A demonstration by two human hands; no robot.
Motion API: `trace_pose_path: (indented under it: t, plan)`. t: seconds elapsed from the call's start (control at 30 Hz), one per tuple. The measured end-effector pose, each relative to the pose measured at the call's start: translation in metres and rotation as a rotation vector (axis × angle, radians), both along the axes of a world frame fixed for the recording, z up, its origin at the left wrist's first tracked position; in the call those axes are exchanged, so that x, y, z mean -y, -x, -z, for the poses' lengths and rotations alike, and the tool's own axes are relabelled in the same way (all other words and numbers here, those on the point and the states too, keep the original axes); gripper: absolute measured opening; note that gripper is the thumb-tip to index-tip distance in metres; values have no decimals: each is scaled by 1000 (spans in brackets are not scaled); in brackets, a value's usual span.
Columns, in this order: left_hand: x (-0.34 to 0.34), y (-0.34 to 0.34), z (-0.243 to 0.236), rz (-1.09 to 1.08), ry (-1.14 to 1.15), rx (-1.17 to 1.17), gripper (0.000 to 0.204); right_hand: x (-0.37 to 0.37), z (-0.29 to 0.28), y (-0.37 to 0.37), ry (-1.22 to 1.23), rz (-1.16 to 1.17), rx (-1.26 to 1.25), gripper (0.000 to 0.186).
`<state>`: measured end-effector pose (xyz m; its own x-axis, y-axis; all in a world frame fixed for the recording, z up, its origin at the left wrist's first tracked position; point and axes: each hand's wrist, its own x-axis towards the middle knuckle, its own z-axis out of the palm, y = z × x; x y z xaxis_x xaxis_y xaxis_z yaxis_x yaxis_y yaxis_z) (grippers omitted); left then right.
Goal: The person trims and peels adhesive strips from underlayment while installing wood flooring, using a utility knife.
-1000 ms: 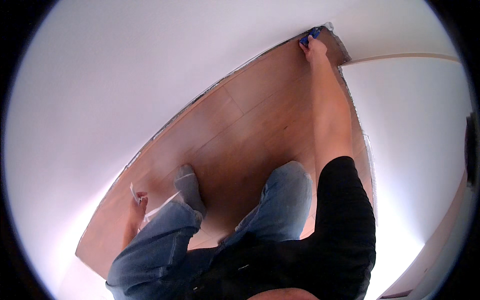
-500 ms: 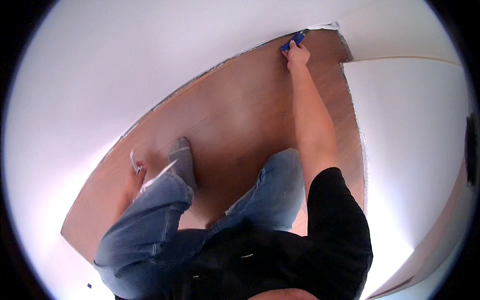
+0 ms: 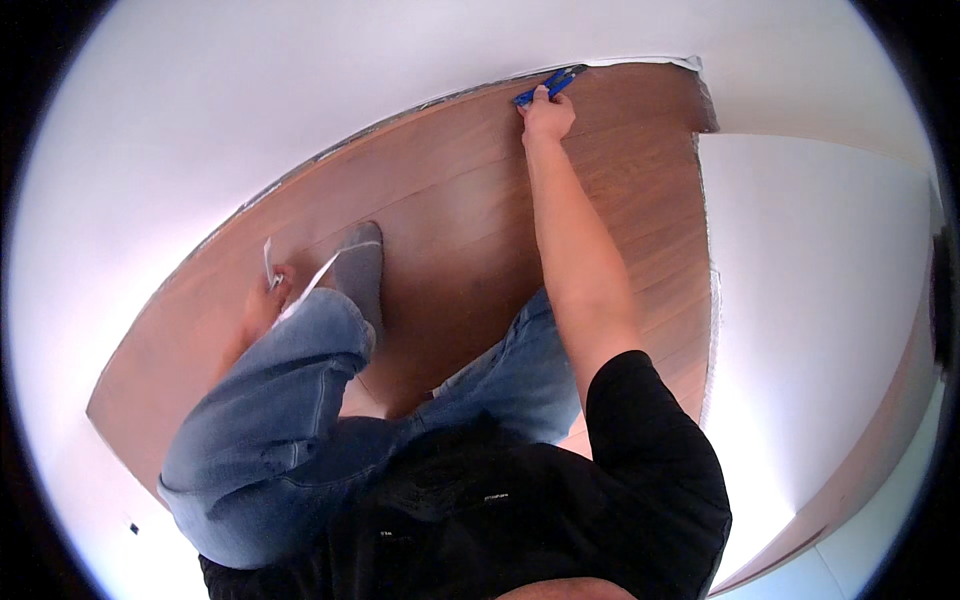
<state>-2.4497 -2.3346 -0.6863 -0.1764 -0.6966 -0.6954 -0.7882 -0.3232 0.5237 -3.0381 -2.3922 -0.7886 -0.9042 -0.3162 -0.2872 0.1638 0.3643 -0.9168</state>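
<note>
At the foot of the far wall, my right hand (image 3: 549, 117) is closed round a blue-handled tool (image 3: 530, 97) that looks like pliers or snips. Its dark tip meets the gap between the wall and the brown plank floor (image 3: 450, 220). Right of the tip, a white strip (image 3: 640, 62) lies along the wall's foot up to the corner. My left hand (image 3: 266, 300), by my left knee, is closed on a thin white strip (image 3: 322, 268); one end sticks up above the fingers. A small shiny spot shows at those fingers, too small to name.
White walls bound the floor ahead and at right, with a ragged grey edging (image 3: 330, 152) along their foot. The right wall's corner (image 3: 697, 137) juts toward me. My grey-socked foot (image 3: 360, 255) stands on the planks between my hands.
My right hand and the tool have moved left along the wall's foot, away from the corner. More white strip shows behind the tool. The left hand keeps its hold; the whole view has shifted slightly.
</note>
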Motion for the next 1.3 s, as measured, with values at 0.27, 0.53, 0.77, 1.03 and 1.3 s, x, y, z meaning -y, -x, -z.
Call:
trace_pose_path:
  t: [0.27,0.53,0.77,1.03,1.3]
  plan:
    - [-7,-9,1,116,58,-44,25,4,-5,-77,62,77,7,22]
    - [-9,-17,14,15,-7,-47,25,-3,-18,-125,231,-24,187,25]
    - [-8,-20,22,-13,-41,-4,20,-10,-21,-159,218,-12,135,16]
    - [-4,-18,20,42,-6,-67,19,-33,-17,-184,94,-186,154,30]
    - [-3,-34,11,-190,-122,-71,15,-107,-21,-118,-248,-438,167,41]
